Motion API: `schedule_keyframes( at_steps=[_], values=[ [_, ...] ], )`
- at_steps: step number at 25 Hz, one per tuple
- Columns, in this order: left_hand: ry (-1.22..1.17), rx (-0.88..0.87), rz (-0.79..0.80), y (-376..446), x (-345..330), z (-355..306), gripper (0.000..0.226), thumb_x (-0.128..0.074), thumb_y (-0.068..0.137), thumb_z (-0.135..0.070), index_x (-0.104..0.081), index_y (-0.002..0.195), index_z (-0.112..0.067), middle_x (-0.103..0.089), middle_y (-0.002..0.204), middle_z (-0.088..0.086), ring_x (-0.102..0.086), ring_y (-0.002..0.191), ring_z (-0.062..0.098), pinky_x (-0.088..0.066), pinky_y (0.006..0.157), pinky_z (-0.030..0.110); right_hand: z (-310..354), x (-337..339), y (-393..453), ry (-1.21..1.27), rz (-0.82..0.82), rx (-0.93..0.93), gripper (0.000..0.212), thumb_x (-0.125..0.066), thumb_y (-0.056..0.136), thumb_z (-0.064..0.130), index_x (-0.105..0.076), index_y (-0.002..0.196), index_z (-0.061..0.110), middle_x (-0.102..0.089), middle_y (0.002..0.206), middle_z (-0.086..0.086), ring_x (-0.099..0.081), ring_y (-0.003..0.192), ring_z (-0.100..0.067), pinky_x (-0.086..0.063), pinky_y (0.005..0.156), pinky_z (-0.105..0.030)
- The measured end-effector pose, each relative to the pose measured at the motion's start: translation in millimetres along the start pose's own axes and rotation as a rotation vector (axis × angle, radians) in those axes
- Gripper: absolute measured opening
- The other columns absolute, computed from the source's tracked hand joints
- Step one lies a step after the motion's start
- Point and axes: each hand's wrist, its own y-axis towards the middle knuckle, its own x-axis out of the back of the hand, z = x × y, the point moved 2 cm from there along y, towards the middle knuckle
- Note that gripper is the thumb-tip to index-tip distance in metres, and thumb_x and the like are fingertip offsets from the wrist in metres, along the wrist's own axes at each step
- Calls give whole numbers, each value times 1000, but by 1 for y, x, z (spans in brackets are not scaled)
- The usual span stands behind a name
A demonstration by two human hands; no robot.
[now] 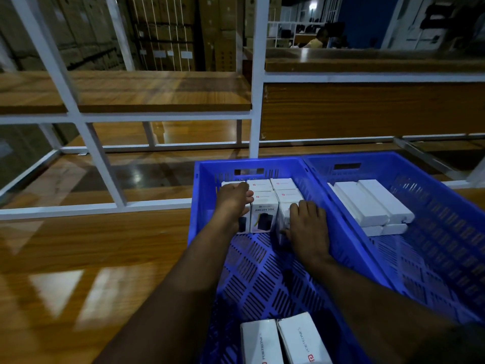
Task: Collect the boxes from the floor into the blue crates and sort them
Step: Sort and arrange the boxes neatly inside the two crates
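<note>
Two blue crates stand side by side on the wooden floor, the left crate and the right crate. White boxes are packed upright in rows at the left crate's far end. My left hand lies over the left box of the front row, fingers bent over its top. My right hand rests on the right box of that row, fingers spread over its top and front. Two more white boxes lie at the near end of the left crate. Long white boxes are stacked in the right crate.
A white metal rack with wooden shelves stands just behind the crates. Glossy wooden floor stretches to the left. Stacked cartons fill the background, and a person sits far off at the back right.
</note>
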Motion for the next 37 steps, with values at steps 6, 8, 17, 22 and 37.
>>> schedule_keyframes(
  at_steps=[6,8,17,22,37],
  values=[
    [28,3,0,2,0,0,16,-50,101,-23,-60,91,-17,-67,101,5,-64,86,14,-53,91,37,0,-4,6,116,49,-32,54,-86,67,38,-51,101,15,-53,104,-8,-49,97,-26,-46,82,-35],
    [38,4,-5,-1,-1,0,15,-50,101,-23,-61,92,-16,-67,101,5,-64,85,13,-53,92,38,-1,0,7,128,85,-35,52,-84,70,35,-49,104,16,-52,108,-8,-48,100,-26,-44,86,-34],
    [80,-9,-13,-8,-1,1,18,-51,102,-25,-60,87,-18,-67,100,5,-64,83,13,-53,95,40,1,64,4,422,513,-23,76,-71,81,54,-44,136,9,-47,131,-15,-46,122,-33,-48,96,-43],
    [166,-36,47,-3,-6,5,15,-52,101,-23,-61,92,-15,-65,97,6,-64,89,18,-50,83,37,10,93,-38,506,1086,237,57,-61,90,55,-69,101,0,-57,80,-7,-52,69,-20,-43,58,-28],
    [317,-132,151,-7,-15,12,22,-51,102,-21,-63,108,-3,-65,103,11,-64,92,22,-48,79,36,6,87,-59,669,1452,82,36,-70,89,35,-66,99,1,-65,88,-10,-64,68,-24,-59,49,-27]
  ],
)
